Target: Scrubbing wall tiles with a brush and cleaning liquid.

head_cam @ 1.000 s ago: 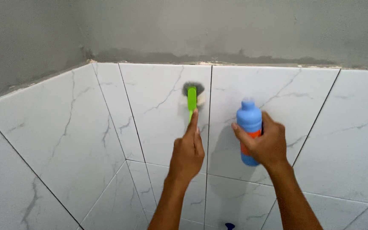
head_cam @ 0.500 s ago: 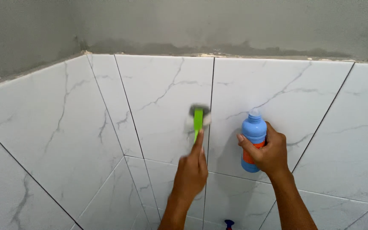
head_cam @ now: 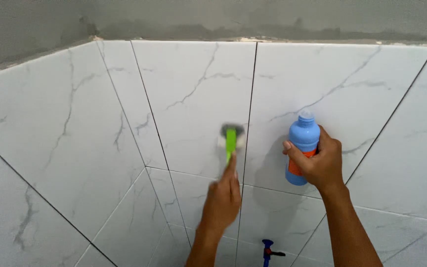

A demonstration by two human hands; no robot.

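Observation:
My left hand (head_cam: 224,196) grips a brush with a bright green handle (head_cam: 230,144), index finger laid along the handle. Its grey bristle head presses flat against a white marble-patterned wall tile (head_cam: 193,94), just left of a dark grout line. My right hand (head_cam: 318,165) holds an upright blue plastic bottle (head_cam: 302,141) with an orange band, its open neck pointing up, close to the tiled wall to the right of the brush.
White tiles with grey veins cover two walls that meet in a corner on the left (head_cam: 124,99). Bare grey plaster (head_cam: 273,17) runs above the top tile edge. A small blue tap (head_cam: 269,249) sticks out of the wall low down, between my forearms.
The brush has slid down the tile from near its top to its lower half. The bottle has come lower too, and the view has tilted down, revealing the blue tap.

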